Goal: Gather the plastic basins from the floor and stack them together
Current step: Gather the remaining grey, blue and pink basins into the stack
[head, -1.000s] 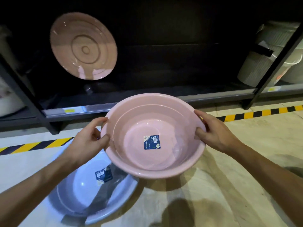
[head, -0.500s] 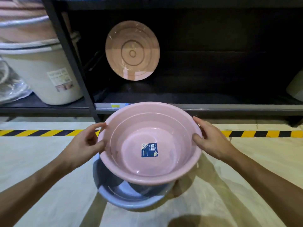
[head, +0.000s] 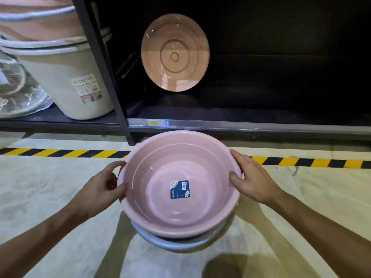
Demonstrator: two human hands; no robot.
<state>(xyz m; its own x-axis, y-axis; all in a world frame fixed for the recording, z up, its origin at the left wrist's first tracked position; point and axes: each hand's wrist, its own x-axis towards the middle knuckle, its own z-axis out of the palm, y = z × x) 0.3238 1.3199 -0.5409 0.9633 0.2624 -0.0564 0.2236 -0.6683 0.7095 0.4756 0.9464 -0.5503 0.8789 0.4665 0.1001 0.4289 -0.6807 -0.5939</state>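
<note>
A dark metal shelf unit (head: 124,125) is seen behind a pale floor (head: 40,187) crossed by yellow-and-black striped tape (head: 301,162). A cream plastic bucket (head: 66,81) is stored on the shelf. A round pink plastic basin (head: 160,213) is held over a grey-blue plastic basin (head: 174,244), mostly covering it. Its rim is pinched by the left hand (head: 100,189) and the right hand (head: 255,181), fingers (head: 236,157) curled over the edge. A dark blue label (head: 180,189) is stuck inside.
</note>
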